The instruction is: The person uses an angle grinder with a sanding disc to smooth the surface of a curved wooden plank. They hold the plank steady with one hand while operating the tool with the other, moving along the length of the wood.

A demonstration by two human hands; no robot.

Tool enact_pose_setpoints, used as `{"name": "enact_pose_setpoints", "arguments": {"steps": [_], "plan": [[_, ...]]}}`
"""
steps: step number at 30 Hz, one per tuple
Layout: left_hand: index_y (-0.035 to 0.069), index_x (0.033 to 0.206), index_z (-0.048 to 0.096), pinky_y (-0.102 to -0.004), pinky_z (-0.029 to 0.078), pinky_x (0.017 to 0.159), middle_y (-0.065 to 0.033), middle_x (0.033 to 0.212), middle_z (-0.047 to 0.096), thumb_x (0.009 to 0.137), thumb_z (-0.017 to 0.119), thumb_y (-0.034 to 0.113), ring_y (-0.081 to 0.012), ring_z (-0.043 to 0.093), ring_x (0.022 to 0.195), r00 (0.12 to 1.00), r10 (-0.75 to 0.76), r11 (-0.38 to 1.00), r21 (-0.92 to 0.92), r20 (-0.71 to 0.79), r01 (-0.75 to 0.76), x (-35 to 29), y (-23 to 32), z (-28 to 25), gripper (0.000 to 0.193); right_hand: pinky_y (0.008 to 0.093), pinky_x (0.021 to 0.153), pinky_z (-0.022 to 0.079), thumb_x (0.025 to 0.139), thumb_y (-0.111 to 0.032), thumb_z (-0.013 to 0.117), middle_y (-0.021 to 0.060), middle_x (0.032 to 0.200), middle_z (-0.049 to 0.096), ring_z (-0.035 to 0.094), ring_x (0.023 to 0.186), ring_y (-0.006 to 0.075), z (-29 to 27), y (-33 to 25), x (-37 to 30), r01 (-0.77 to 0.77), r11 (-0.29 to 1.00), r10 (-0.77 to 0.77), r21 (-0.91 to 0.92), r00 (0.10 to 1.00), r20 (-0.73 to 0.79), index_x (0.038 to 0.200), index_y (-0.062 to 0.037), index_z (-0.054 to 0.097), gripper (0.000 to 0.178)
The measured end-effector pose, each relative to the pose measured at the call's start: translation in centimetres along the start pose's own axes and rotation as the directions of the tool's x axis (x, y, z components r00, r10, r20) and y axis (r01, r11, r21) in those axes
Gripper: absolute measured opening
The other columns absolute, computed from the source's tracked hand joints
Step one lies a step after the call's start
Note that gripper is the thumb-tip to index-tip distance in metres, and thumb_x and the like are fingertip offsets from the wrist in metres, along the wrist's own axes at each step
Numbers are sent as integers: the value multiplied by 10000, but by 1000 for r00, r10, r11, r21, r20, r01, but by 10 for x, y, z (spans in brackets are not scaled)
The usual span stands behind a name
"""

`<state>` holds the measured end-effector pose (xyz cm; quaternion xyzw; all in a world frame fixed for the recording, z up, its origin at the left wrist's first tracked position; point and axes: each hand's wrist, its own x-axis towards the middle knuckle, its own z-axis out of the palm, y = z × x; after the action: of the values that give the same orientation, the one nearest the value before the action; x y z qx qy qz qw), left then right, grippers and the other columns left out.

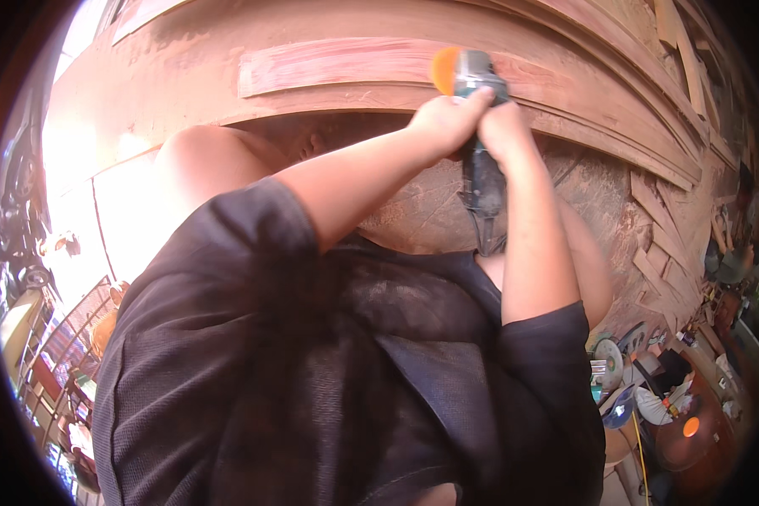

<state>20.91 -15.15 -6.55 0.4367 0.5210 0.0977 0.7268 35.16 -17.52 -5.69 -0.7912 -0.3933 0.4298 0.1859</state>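
An angle grinder [484, 184] with a dark green body, a grey head and an orange disc [444, 71] is held in both my hands. My left hand [449, 120] closes round it near the head, thumb on top. Just behind, my right hand [506, 133] wraps the body from the right. The disc stands tilted at the face of a reddish wooden board [337, 64]; whether it touches the wood I cannot tell. The grinder's rear end and cord point back toward my lap.
The board lies on larger brown wooden panels [169, 84] across the far side. Wood strips and offcuts [662, 253] are piled at right. Discs [607, 358] and mixed tools clutter the lower right. A metal rack [51, 371] stands at lower left. My bare knees flank the grinder.
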Motion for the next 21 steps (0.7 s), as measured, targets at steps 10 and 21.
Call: {"name": "enact_pose_setpoints", "arguments": {"steps": [10, 21], "plan": [[14, 1517, 542, -501, 480, 1102, -210, 1426, 645, 1066, 470, 679, -338, 629, 1272, 899, -220, 944, -314, -378, 99, -56, -45, -63, 806, 464, 1059, 556, 963, -430, 661, 265, 1291, 729, 707, 1245, 381, 60, -101, -37, 131, 926, -24, -355, 957, 290, 1337, 42, 658, 602], [-59, 1224, 720, -388, 643, 795, -227, 1049, 751, 1025, 460, 752, -304, 774, 936, 992, 25, 965, 255, 127, -57, 17, 27, 66, 875, 399, 834, 574, 918, -425, 792, 218, 997, 793, 779, 988, 295, -53, 59, -3, -60, 980, 80, 192, 992, -96, 1152, 79, 755, 557]]}}
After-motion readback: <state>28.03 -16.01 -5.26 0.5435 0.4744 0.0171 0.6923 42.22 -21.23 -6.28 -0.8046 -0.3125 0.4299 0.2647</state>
